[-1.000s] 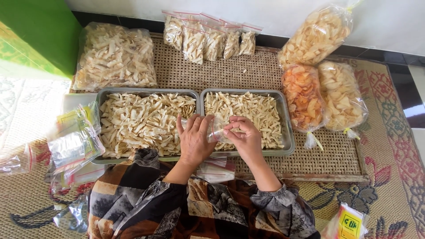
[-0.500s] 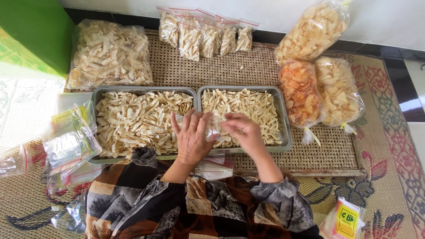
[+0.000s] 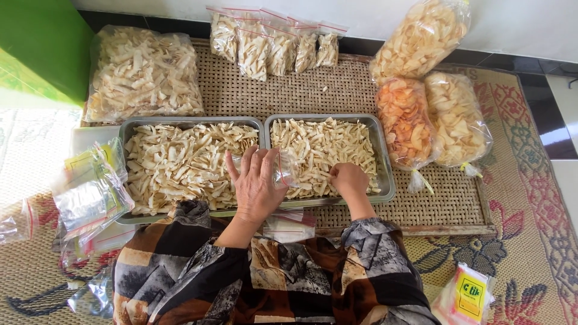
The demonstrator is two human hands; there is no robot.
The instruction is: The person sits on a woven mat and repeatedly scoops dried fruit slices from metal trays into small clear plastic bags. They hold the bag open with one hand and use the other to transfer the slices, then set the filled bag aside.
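Observation:
Two metal trays sit side by side on a woven mat, the left tray (image 3: 127,129) and the right tray (image 3: 385,180), both heaped with pale chip strips (image 3: 180,165). My left hand (image 3: 256,183) holds a small clear plastic bag (image 3: 283,168) over the seam between the trays. My right hand (image 3: 348,179) rests in the right tray, fingers closed on a few chip strips. Several filled small bags (image 3: 271,45) lie at the far edge of the mat.
A large clear bag of strips (image 3: 141,75) lies at the back left. Three bags of round crackers (image 3: 421,114) lie at the right. A pile of empty plastic bags (image 3: 90,192) sits at the left, and a yellow-labelled packet (image 3: 469,295) at the lower right.
My right hand has moved away from the bag, rightwards into the right tray. My left hand keeps hold of the small bag.

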